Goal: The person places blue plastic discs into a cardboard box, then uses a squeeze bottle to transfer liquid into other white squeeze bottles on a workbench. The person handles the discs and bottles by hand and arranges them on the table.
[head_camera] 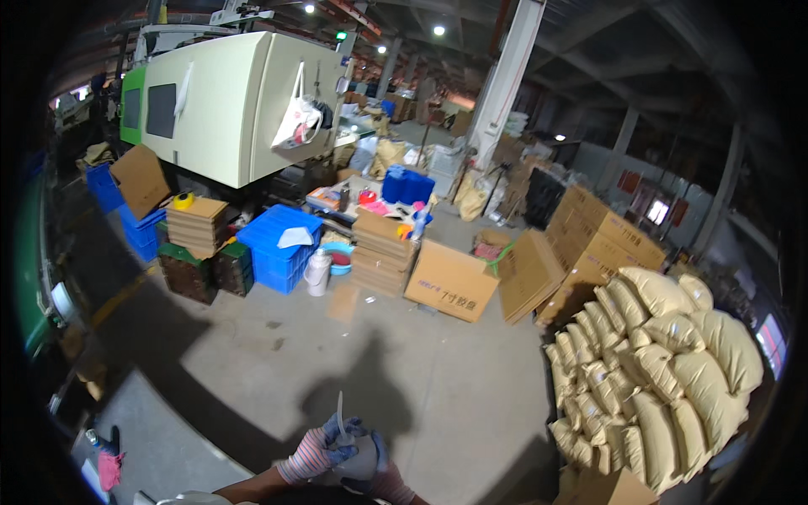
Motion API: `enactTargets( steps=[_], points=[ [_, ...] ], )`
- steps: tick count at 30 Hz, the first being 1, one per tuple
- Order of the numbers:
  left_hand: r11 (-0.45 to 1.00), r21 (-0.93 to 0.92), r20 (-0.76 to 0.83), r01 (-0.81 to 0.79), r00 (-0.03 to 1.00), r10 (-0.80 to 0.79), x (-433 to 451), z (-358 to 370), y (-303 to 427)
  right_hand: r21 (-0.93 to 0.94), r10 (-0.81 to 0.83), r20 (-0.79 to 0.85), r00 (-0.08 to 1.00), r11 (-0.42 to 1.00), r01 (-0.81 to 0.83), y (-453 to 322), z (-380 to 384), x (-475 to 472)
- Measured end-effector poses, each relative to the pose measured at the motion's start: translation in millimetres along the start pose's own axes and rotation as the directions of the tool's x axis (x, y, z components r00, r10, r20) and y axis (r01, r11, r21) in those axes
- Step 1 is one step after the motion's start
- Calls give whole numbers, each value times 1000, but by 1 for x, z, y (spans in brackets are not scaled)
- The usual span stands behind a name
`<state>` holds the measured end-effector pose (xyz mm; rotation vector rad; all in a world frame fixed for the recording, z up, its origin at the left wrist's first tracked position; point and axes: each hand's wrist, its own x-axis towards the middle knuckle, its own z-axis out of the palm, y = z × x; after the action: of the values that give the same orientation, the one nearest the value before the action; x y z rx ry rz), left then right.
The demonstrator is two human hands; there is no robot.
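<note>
At the bottom centre, my left hand (325,447) wears a striped knit work glove with blue-coated fingers and grips a translucent whitish plastic piece (358,459) from its left side. A thin pale stem (341,410) stands up from the piece beside my left fingers. On the other side, my right hand (382,472), gloved the same way, closes around the piece's right edge. The underside of the piece is hidden by the hands. Exactly what kind of part it is cannot be told.
A grey tabletop (158,435) lies at lower left, with a pink cloth (110,470). Filled sacks (656,379) are heaped at right. Cardboard boxes (454,281), a blue plastic crate (278,246) and a thermos flask (317,273) stand ahead, before a large cream-coloured machine (214,113).
</note>
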<state>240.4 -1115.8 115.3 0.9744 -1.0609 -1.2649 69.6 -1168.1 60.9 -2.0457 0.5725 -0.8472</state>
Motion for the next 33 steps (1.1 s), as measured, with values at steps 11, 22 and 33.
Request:
enactTargets(
  steps=[11, 22, 33],
  points=[
    [920, 361, 377, -153, 926, 6, 348, 160, -74, -646, 193, -386, 902, 641, -413, 142, -259, 64],
    [932, 361, 441, -18, 884, -153, 622, 292, -117, -593, 18, -397, 917, 758, -272, 336, -520, 121],
    [966, -82, 576, 244, 803, -153, 912, 378, -173, -561, 132, -351, 927, 763, -320, 528, -730, 248]
  ],
)
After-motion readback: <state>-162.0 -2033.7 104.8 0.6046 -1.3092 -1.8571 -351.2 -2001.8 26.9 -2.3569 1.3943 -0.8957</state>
